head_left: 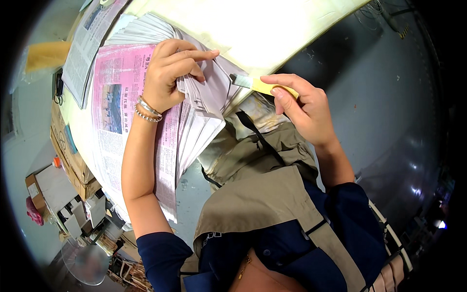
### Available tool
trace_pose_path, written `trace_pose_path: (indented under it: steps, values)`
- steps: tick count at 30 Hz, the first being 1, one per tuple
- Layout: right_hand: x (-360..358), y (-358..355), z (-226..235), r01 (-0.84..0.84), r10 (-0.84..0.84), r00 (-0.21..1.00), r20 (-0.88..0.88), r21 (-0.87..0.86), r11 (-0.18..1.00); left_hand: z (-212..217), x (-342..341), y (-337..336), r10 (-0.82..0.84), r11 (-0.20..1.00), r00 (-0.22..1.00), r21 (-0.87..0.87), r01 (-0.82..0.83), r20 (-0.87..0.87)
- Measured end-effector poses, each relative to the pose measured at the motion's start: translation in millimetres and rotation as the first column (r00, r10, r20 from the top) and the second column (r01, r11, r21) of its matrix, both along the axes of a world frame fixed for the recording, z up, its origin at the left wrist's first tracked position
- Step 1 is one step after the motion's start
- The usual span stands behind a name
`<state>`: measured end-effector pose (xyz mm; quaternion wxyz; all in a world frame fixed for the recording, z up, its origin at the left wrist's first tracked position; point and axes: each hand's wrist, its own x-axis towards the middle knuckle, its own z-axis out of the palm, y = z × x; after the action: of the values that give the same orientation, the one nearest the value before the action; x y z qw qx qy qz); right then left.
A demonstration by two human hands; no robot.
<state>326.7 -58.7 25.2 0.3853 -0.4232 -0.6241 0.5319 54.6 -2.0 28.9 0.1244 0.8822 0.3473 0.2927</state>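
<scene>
My left hand (pixel 171 73) lies over a stack of folded printed sheets, its fingers curled round the raised light-coloured folded sheets (pixel 206 85) and its index finger stretched out to the right. The thumb is hidden. Beneath that forearm spreads a pink-and-white newspaper (pixel 113 109) with a picture and columns of print. My right hand (pixel 304 104) pinches a flat yellow tool (pixel 262 85) between thumb and fingers. A pale band and a dark tip form the tool's far end, close to the edge of the folded sheets; whether they touch, I cannot tell.
A pale, brightly lit table (pixel 243 29) carries the papers, with more newspapers (pixel 82 63) at its left. A khaki apron (pixel 253 194) covers my lap. On the left stand cardboard boxes (pixel 70 155) and a round fan (pixel 86 262). Grey floor (pixel 374 107) stretches to the right.
</scene>
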Motion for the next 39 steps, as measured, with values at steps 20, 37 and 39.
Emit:
trace_pose_path:
  steps: [20,37,39]
  values:
    - [0,1,-1,0.004,-0.004,1.000,0.013,-0.001,1.000,-2,-4,4,-0.043,0.997,0.997,0.057,0.047,-0.066]
    - [9,20,18,0.068,-0.070,0.993,0.098,0.020,0.997,-1,0,4,-0.049,0.994,0.995,0.089,0.057,-0.090]
    - [10,28,29,0.032,-0.034,0.989,0.144,0.020,0.999,-1,0,5,-0.059,0.994,0.993,0.085,0.067,-0.099]
